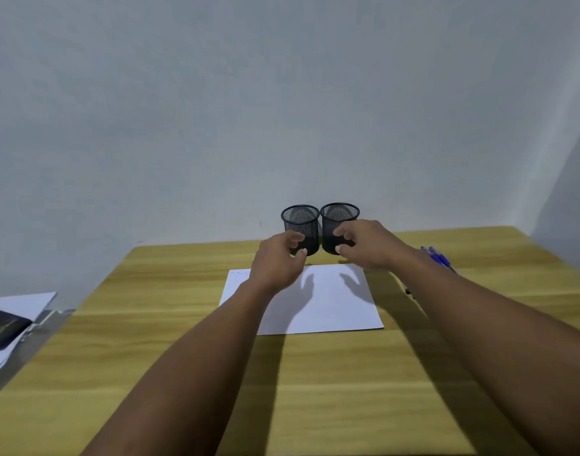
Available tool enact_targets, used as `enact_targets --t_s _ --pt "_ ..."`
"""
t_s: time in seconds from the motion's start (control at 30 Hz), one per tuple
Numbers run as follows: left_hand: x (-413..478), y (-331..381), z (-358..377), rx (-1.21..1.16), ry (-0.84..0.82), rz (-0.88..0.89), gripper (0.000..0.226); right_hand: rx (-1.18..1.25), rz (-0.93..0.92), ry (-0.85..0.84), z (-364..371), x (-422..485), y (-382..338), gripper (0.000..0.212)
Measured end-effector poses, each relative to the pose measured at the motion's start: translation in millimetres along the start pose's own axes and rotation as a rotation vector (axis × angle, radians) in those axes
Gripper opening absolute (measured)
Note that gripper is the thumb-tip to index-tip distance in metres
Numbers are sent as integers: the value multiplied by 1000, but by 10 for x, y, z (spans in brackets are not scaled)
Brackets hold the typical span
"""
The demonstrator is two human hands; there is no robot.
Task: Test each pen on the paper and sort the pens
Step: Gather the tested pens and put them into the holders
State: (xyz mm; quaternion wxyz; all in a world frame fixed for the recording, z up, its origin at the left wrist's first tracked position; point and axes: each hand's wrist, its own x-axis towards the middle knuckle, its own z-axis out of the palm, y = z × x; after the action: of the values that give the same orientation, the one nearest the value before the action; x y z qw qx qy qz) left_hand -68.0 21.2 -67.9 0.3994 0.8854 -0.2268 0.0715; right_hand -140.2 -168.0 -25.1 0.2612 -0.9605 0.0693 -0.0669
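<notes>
Two black mesh pen cups stand side by side at the back of the wooden table, the left cup [301,222] touching the right cup [338,218]; both look empty. My left hand [277,261] hovers just in front of the left cup with its fingers curled and apart, holding nothing. My right hand [364,243] is likewise at the front of the right cup, fingers spread. A white sheet of paper [331,307] lies below both hands, with faint marks at its top left corner. Several blue pens [439,258] lie to the right, partly hidden by my right forearm.
The table [183,357] meets a plain grey wall at the back. Off its left edge, white sheets [25,304] with a dark flat object [4,327] rest on a metal ledge. A dark pen tip [408,292] shows beside my right forearm.
</notes>
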Motion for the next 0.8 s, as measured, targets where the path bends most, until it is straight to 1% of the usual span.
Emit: enact_targets --t_s 0.23,0.63,0.8 --pt "23 -78 12 8 -4 -11 32 13 6 1 63 60 73 42" --pt "68 173 275 -32 -70 23 32 -10 59 31 -90 -16 323 42" --pt "133 363 457 -20 -106 47 33 -26 144 67 -253 -120 620 40"
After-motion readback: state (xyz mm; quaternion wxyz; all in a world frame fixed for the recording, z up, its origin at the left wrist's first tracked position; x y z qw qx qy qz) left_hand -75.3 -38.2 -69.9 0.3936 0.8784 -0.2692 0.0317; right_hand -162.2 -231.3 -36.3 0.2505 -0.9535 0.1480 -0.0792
